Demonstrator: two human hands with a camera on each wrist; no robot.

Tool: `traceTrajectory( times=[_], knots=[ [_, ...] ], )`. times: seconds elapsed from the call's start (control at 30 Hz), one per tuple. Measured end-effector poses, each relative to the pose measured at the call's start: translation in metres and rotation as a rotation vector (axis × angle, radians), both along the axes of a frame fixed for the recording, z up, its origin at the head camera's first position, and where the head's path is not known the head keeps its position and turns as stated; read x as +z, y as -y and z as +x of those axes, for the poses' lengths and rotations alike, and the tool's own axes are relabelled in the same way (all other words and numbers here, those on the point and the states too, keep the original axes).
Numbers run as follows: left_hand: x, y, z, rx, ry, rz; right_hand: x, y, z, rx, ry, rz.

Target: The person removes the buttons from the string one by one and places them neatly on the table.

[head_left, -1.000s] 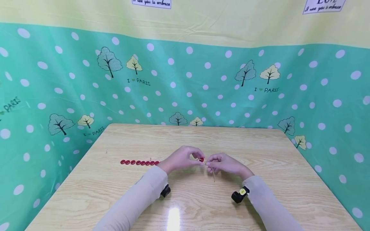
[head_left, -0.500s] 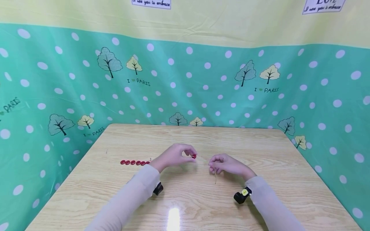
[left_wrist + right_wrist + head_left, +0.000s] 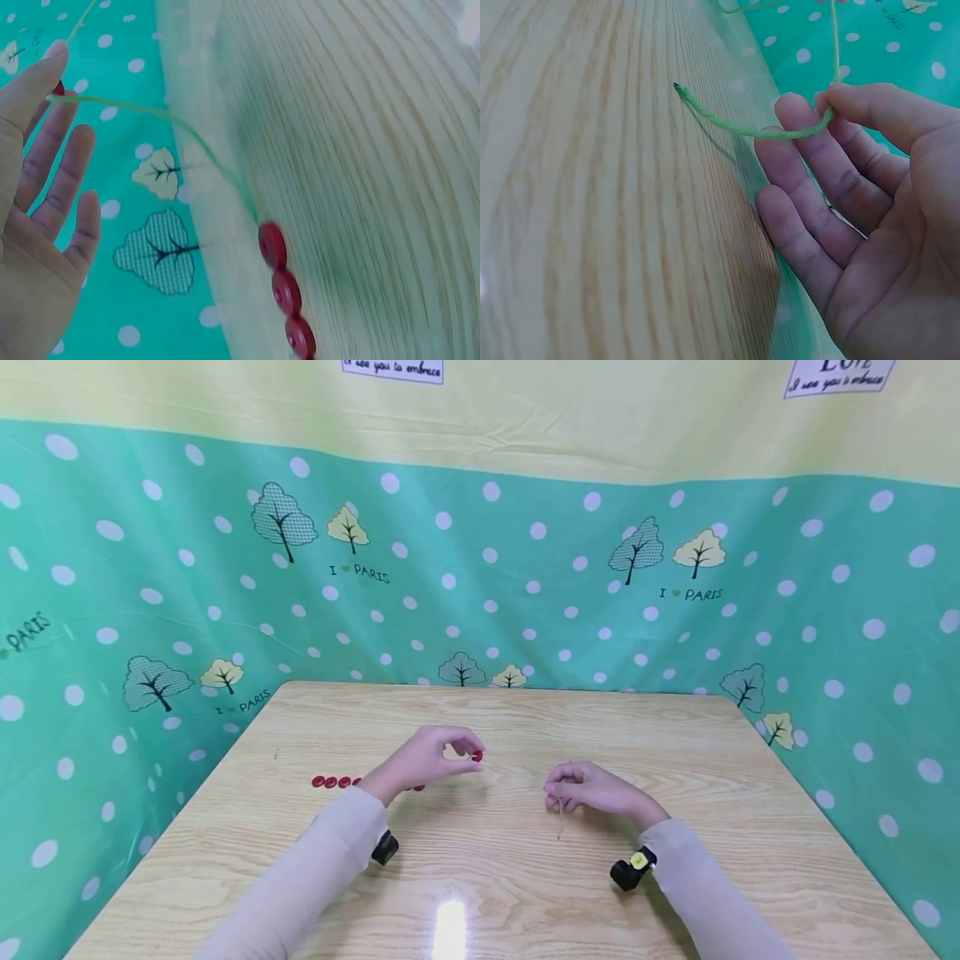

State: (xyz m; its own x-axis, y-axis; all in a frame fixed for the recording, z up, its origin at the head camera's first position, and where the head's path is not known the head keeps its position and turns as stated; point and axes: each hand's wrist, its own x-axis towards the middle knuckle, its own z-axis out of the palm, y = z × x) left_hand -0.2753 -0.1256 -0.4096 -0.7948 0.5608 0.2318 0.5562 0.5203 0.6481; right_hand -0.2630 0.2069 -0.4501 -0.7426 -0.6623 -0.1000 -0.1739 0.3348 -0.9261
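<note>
My left hand (image 3: 423,758) is raised over the left-middle of the table and pinches a small round red button (image 3: 477,756) between thumb and fingertip. Pale green string (image 3: 187,131) leads from this button, one part upward and another down towards a row of red buttons (image 3: 286,292). Whether it passes through the row cannot be told. To the right, my right hand (image 3: 596,789) pinches the string (image 3: 757,133) between thumb and forefinger. The short dark-tipped end hangs loose, while the other part runs taut upward. My left forearm hides part of the row in the head view.
A light wood-grain table (image 3: 525,877) lies under both hands. Behind it hangs a green dotted curtain (image 3: 525,568) printed with trees. A small thin mark or object (image 3: 276,752) shows near the table's left side.
My left hand has moved left and slightly up and away with the button, widening the gap between the hands. My right hand has shifted slightly right, still holding the string.
</note>
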Motion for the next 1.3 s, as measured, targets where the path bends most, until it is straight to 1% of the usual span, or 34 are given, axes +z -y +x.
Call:
traceTrajectory(
  times=[0.13, 0.3, 0.47, 0.63, 0.83, 0.97, 1.3],
  knots=[
    [0.003, 0.012, 0.002, 0.02, 0.003, 0.004, 0.0, -0.001, 0.001, -0.007, -0.003, 0.008],
    [0.005, 0.029, 0.002, 0.033, -0.019, -0.01, 0.002, -0.001, 0.002, -0.021, -0.004, 0.028],
    [0.009, 0.048, 0.003, 0.075, -0.028, -0.038, 0.003, -0.005, 0.003, -0.028, -0.017, 0.035],
    [0.012, 0.063, 0.005, 0.109, -0.03, -0.043, 0.002, -0.007, 0.002, -0.034, -0.009, 0.027],
    [0.014, 0.077, 0.007, 0.134, -0.045, -0.054, 0.001, -0.011, 0.001, -0.039, -0.023, 0.033],
    [0.015, 0.086, 0.01, 0.161, -0.044, -0.051, -0.001, -0.014, 0.001, -0.04, -0.036, 0.043],
    [0.016, 0.106, 0.014, 0.205, -0.073, -0.069, -0.003, -0.019, -0.001, -0.031, -0.031, 0.027]
  ],
)
